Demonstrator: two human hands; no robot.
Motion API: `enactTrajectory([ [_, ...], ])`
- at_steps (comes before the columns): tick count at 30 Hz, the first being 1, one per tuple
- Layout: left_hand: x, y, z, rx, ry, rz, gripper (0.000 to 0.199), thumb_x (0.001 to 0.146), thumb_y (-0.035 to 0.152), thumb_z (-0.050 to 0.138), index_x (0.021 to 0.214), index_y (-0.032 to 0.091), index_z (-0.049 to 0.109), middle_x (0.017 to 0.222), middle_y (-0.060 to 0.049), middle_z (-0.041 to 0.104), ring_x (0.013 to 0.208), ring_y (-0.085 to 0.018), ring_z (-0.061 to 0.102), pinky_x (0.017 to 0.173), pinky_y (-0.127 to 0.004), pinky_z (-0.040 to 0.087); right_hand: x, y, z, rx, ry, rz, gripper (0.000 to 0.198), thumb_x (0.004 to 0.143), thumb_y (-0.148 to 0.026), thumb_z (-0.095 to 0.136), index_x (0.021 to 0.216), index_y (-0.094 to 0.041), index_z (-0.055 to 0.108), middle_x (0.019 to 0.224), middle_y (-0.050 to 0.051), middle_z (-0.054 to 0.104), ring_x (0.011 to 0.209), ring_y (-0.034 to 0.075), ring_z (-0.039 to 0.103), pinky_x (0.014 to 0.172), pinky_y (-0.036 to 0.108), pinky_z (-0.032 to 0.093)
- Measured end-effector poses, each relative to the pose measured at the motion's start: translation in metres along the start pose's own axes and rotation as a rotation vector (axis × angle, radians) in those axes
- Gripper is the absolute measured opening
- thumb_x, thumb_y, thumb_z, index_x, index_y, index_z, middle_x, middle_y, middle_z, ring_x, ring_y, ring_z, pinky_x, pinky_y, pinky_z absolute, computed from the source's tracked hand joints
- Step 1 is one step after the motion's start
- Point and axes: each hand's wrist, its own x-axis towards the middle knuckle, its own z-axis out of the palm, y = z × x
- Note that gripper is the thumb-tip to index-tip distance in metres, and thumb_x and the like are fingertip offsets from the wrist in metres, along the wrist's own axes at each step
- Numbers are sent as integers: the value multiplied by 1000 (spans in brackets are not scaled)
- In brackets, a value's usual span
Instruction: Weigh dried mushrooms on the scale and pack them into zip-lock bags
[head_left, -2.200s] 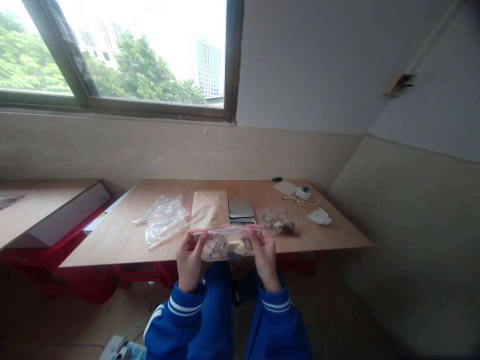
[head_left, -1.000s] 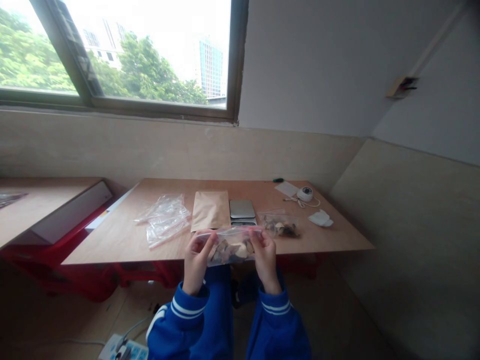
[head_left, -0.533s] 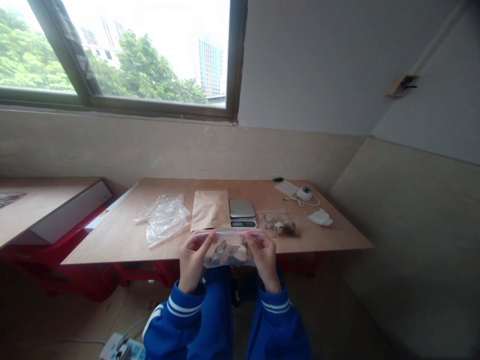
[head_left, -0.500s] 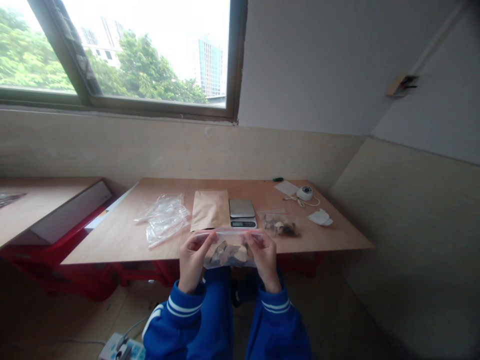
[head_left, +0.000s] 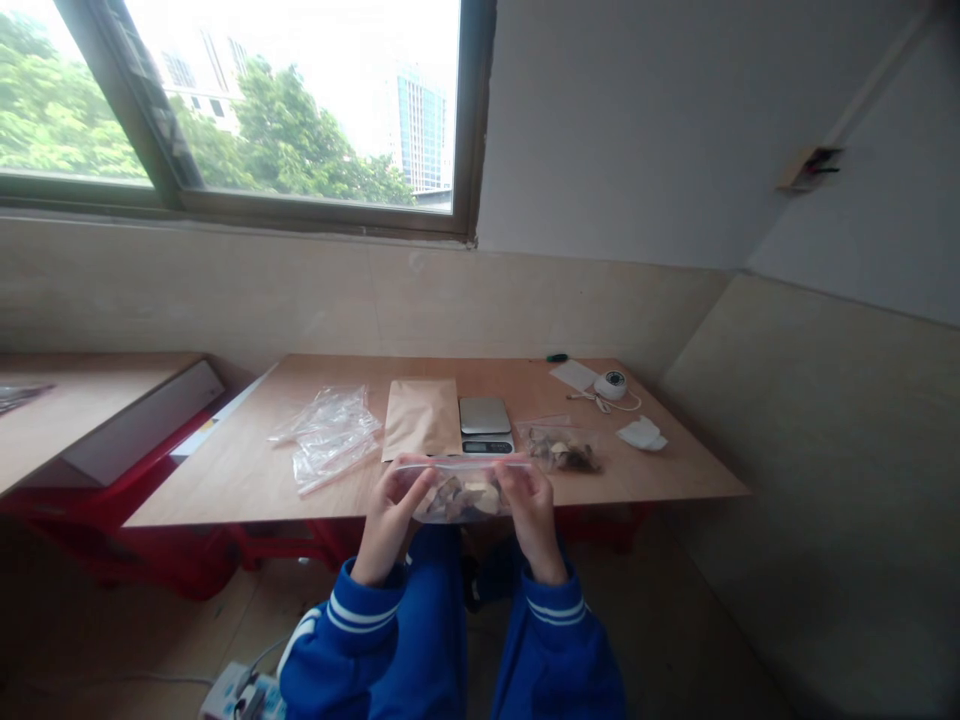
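- Plastic bags (head_left: 330,435) lying on the wooden table (head_left: 225,475)
- Left hand (head_left: 390,508), pinching one top corner of the zip bag (head_left: 463,500)
- Zip bag stretched at the table's near edge, before the scale (head_left: 484,415)
- Right hand (head_left: 532,505), pinching its other corner

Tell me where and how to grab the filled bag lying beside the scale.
The filled bag is probably best pinched by its flat far edge, from above and the right: its contents bulge at the near side, and the scale sits close on its left. The left hand and right hand both hold another bag, so one must come free first.
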Motion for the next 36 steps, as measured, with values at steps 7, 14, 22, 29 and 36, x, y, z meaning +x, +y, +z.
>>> enactTrajectory([
  [7,-1,-3,10,-41,101,-47,26,69,35,71,83,14,67,79,-5,70,78,-19,65,72,-29,52,0,-3,2,58,-135,43,23,82,-40,58,94,-22,64,91,4,68,82,17,62,74,28,51],
  [14,0,0,10,-53,101,-98,25,67,35,72,79,13,69,75,-5,70,73,-18,65,69,-26,51,-1,-4,2,-2,-134,5,22,82,-41,57,85,-20,65,83,4,68,82,19,63,77,30,51],
  [22,-1,4,9,-70,87,-126,26,66,36,73,77,13,67,68,-3,68,64,-16,63,57,-24,49,-1,-9,4,-11,-148,-29,17,79,-36,63,81,-20,66,80,3,67,78,19,63,74,30,52],
  [29,-2,6,6,-46,60,-139,23,66,34,73,75,14,67,67,-2,68,62,-16,63,57,-23,50,-1,-4,4,-52,-75,-72,12,76,-32,67,75,-19,65,73,1,67,72,17,64,67,27,53],
  [36,-3,9,5,-10,47,-104,21,68,34,72,75,14,67,72,-3,67,66,-16,63,60,-24,50,0,-4,2,-58,-62,-71,12,77,-31,66,73,-20,65,70,0,67,68,16,63,65,27,51],
])
